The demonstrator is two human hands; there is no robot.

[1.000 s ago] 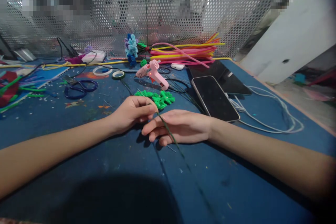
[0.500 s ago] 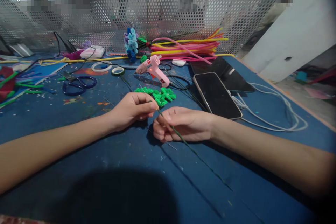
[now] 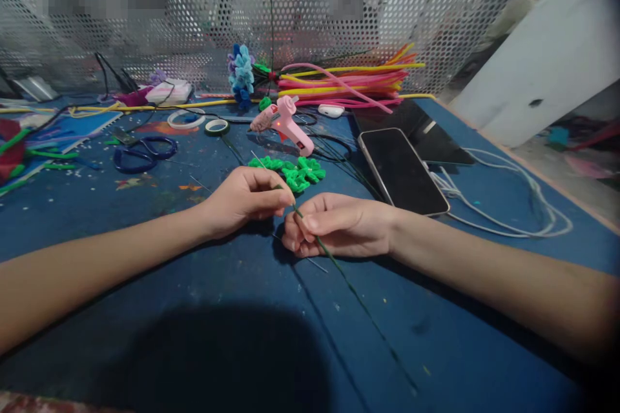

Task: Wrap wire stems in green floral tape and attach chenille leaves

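Our left hand (image 3: 249, 197) is closed to a pinch, thumb and forefinger pressed on the dark green stem (image 3: 361, 300) near its upper part, while a thin silvery tip (image 3: 258, 159) pokes out beyond the knuckles. Our right hand (image 3: 343, 222) sits just beside it with its fingers curled inward, the thumb and forefinger nipping the same stem a little lower down. From there we see the stem slant above the tabletop (image 3: 460, 310) toward the lower right, its shadow to the left of it. A loose thin wire (image 3: 318, 264) shows just below the right hand, and green fuzzy pieces (image 3: 300, 174) lie just beyond both hands, with the pink glue gun (image 3: 295, 132) behind them. Compared with the first frame, where our right fingers are stretched out under the stem, they are now folded in; against the middle frame, the right thumb shows clearly on the stem, and the stem's free end points more steeply toward us. Our left hand keeps much the same pinch throughout.
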